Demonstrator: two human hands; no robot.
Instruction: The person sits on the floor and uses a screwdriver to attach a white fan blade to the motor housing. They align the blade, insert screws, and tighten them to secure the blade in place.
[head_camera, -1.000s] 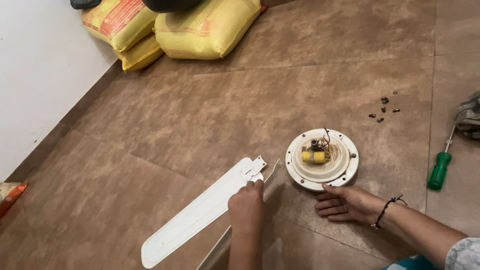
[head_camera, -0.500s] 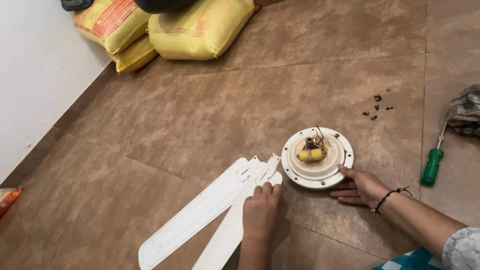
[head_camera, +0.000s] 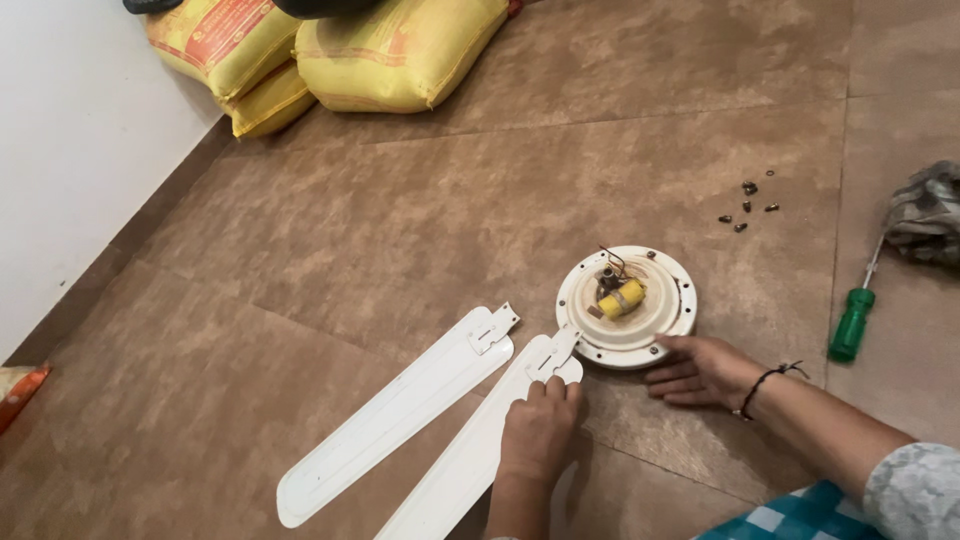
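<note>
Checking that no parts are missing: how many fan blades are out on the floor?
2. One blade lies alone, left; the other is under the left hand, its bracket at the motor. Another may lie hidden.

Yellow sacks (head_camera: 330, 50) (stacked), green screwdriver (head_camera: 852, 320)

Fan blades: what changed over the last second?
The left hand slid the lower white metal fan blade out from under the upper white blade, its bracket now touching the round white motor housing. The right hand stays at the housing's rim; the green-handled screwdriver and loose screws are unmoved.
</note>
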